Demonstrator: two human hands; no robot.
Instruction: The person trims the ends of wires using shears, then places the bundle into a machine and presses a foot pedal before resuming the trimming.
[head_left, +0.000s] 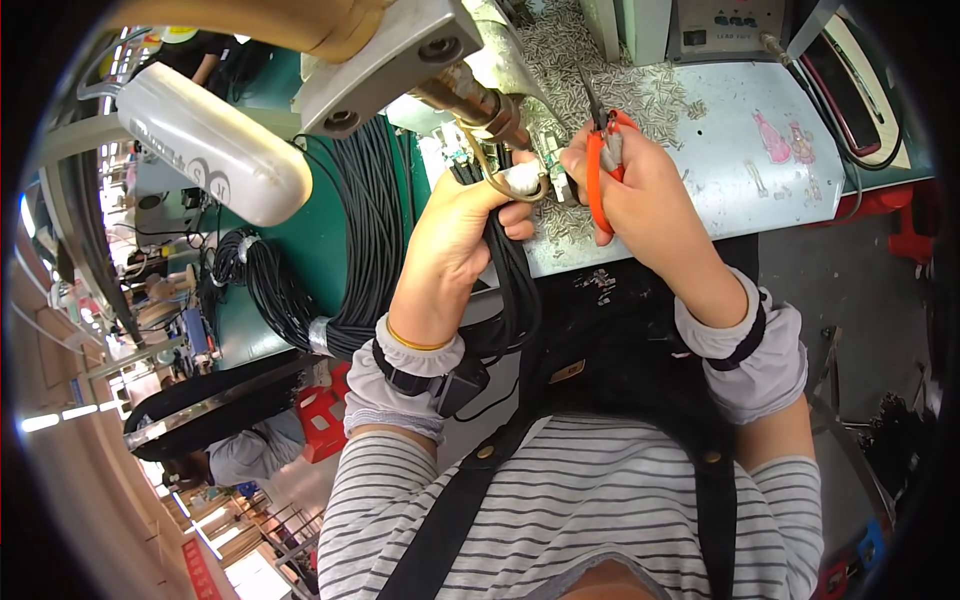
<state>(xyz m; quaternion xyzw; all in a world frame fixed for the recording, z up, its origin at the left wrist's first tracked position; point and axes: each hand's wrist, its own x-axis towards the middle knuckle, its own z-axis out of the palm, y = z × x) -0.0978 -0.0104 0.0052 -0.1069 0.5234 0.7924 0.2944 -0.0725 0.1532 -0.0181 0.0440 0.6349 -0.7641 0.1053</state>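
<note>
My left hand (pixel 455 225) is closed around a bunch of black cables (pixel 512 275), whose ends run up between thumb and fingers. Small white-and-green connectors (pixel 458 152) show above that hand. In my right hand (pixel 640 190) are pliers with orange handles (pixel 594 185); their dark, narrow jaws point away from me. The right thumb and fingertips are beside another green-and-white connector piece (pixel 555 170) under the machine's metal nozzle (pixel 505 125). A curved metal tube (pixel 490 170) passes in front of the left fingers and partly hides them.
Many small metal pieces (pixel 650 100) lie scattered on the pale metal worktop (pixel 740 190). A grey machine head (pixel 390 70) overhangs the hands. Long black cable bundles (pixel 365 230) lie on the green bench at left. A white cylindrical lamp (pixel 215 145) hangs nearby. A control box (pixel 725 30) stands at the back.
</note>
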